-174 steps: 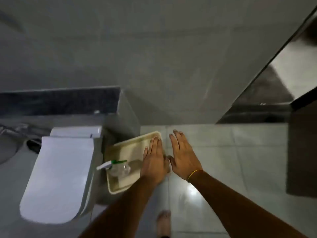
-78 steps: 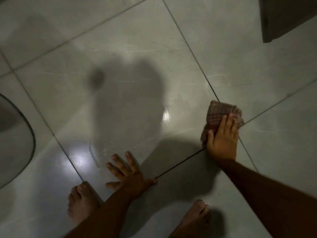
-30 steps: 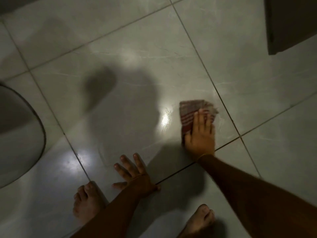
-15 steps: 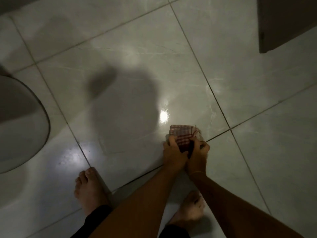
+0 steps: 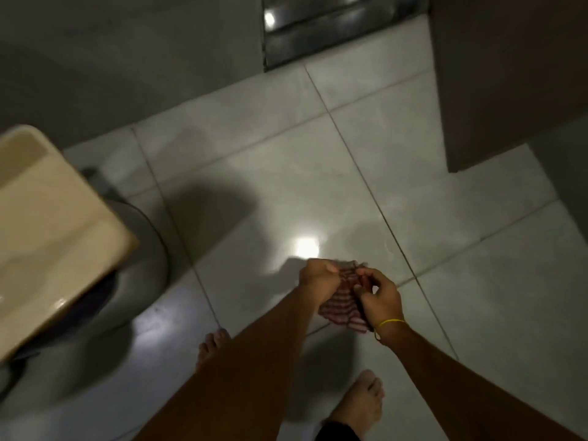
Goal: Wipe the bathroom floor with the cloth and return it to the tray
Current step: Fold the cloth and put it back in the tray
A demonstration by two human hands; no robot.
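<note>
A red-and-white checked cloth [image 5: 342, 300] hangs bunched between both my hands, lifted off the glossy grey floor tiles [image 5: 286, 186]. My left hand [image 5: 318, 281] grips its upper left part with closed fingers. My right hand [image 5: 380, 297], with a yellow band on the wrist, pinches its right side. The beige tray [image 5: 47, 237] fills the left edge of the view, raised above the floor, well to the left of my hands. What lies inside the tray is cut off by the frame edge.
A toilet bowl [image 5: 140, 281] sits under and beside the tray. A dark brown cabinet or door [image 5: 509, 74] stands at the upper right. A metal door sill [image 5: 334, 30] lies at the top. My bare feet [image 5: 359, 405] stand on the tiles below my hands.
My right hand stopped wiping and my left hand joined it on the cloth. Both lifted the cloth off the floor. The view rose and the tray came into sight at left.
</note>
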